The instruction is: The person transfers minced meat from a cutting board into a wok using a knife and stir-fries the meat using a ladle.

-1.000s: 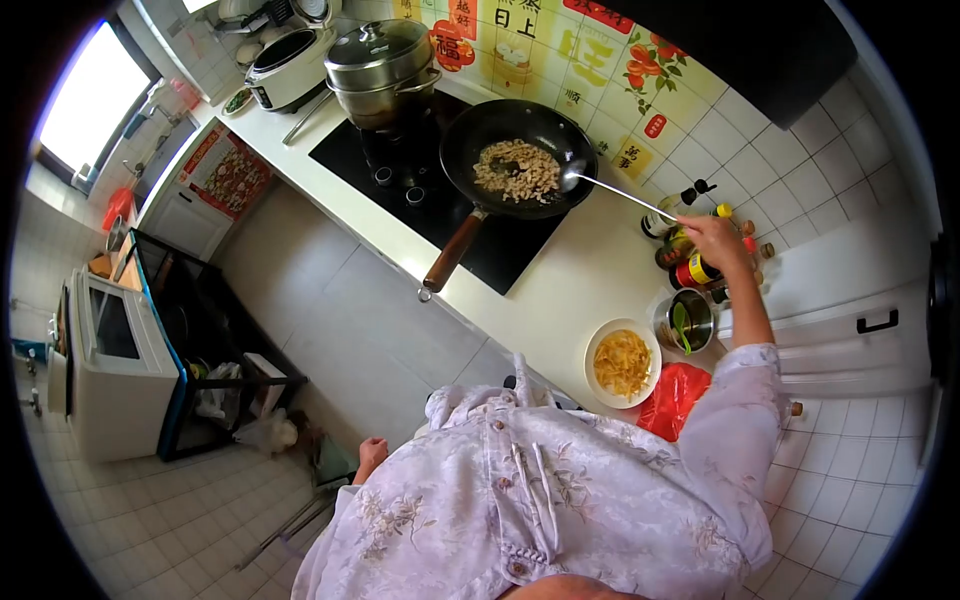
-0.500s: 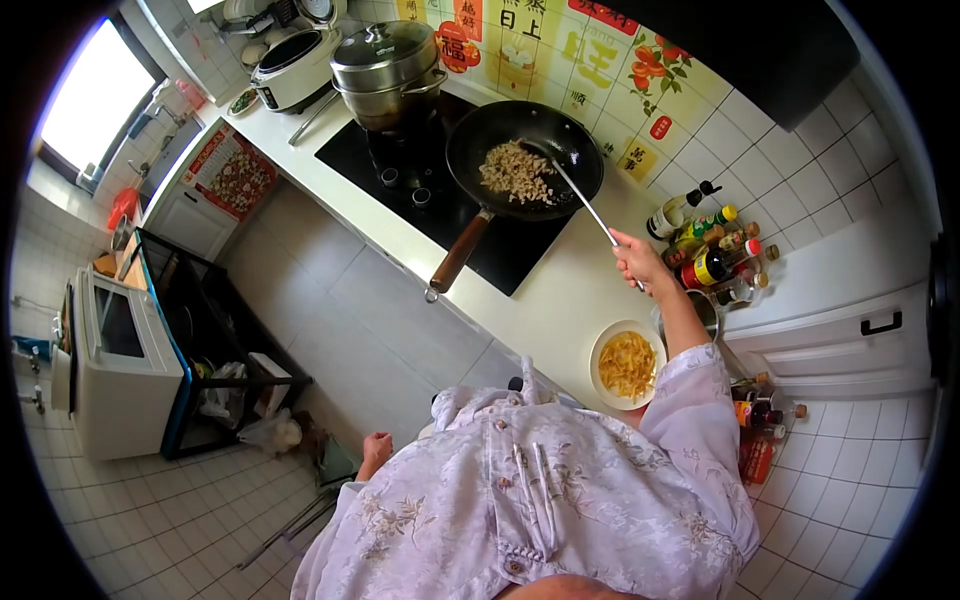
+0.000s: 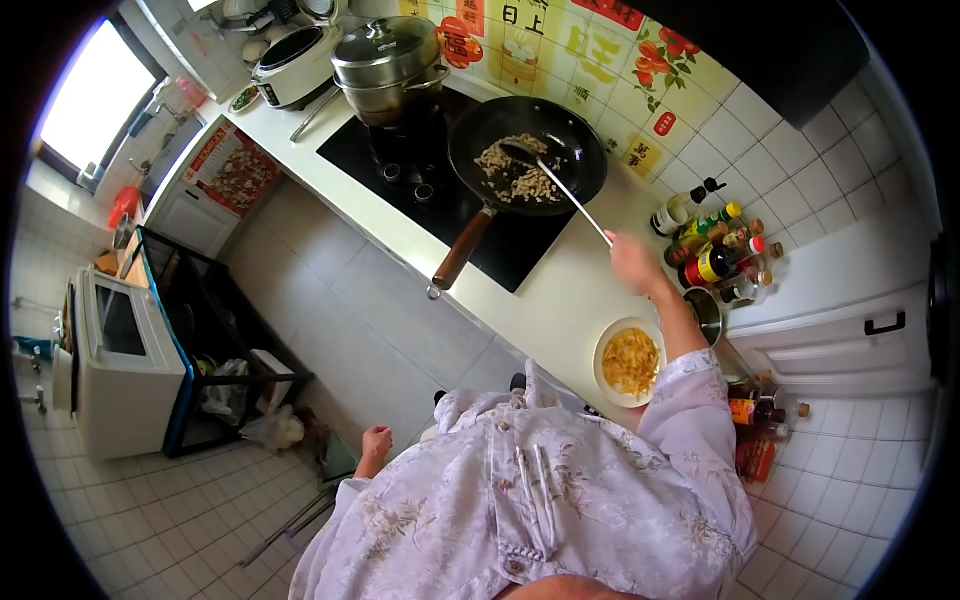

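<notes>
My right hand [image 3: 638, 264], slightly blurred, is closed round the metal handle of a long spatula [image 3: 572, 201]. The spatula's head rests among browned minced meat [image 3: 532, 184] in a black wok [image 3: 573, 145]. The wok sits on the black cooktop [image 3: 520, 255], its wooden handle [image 3: 466, 247] pointing toward me. Below my right forearm stands a white bowl [image 3: 607, 388] of yellow strips that look like cooked egg [image 3: 631, 362]. My left hand [image 3: 375, 446] hangs low by my side with curled fingers; nothing shows in it.
A lidded steel steamer pot [image 3: 388, 65] stands left of the wok, with a white rice cooker [image 3: 298, 72] beyond it. Several sauce bottles [image 3: 712, 264] and a metal pot [image 3: 706, 312] are at the right. A white oven [image 3: 128, 370] sits on the left.
My right hand has moved slightly, pushing the spatula's head left into the meat. The meat pile has spread into two clumps with a gap. My left hand stays put.
</notes>
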`<state>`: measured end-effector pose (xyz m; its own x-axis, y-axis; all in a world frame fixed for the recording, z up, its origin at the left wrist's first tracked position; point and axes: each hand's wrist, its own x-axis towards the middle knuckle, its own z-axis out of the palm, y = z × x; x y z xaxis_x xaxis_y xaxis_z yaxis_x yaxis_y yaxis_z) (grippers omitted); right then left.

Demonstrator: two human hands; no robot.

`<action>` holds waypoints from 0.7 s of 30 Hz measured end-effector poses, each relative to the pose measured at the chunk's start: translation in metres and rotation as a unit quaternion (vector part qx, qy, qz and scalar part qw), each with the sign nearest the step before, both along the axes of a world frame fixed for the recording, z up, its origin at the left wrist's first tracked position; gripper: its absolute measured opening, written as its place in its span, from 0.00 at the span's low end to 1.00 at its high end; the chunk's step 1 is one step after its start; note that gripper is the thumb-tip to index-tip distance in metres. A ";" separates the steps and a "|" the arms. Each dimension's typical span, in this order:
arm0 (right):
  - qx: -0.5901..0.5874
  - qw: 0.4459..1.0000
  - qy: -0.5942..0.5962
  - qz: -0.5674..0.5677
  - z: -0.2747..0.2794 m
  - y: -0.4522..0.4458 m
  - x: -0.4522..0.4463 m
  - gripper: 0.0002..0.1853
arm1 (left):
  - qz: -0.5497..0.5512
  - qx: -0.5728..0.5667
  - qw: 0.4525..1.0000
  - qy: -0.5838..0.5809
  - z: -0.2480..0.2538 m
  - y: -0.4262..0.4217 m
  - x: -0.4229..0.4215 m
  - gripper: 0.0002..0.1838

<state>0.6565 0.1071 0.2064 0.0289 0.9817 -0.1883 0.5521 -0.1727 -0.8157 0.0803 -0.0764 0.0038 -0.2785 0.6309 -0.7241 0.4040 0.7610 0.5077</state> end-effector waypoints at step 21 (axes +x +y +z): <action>-0.158 0.977 0.117 -0.084 0.043 -0.013 -0.039 0.22 | 0.009 -0.010 1.000 0.004 0.002 -0.025 0.000 0.10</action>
<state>0.6174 0.0944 0.2496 0.1036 0.8587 -0.5019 0.2987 -0.5082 -0.8078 0.0804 -0.1018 0.0059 -0.2957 0.6105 -0.7347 0.3930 0.7788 0.4889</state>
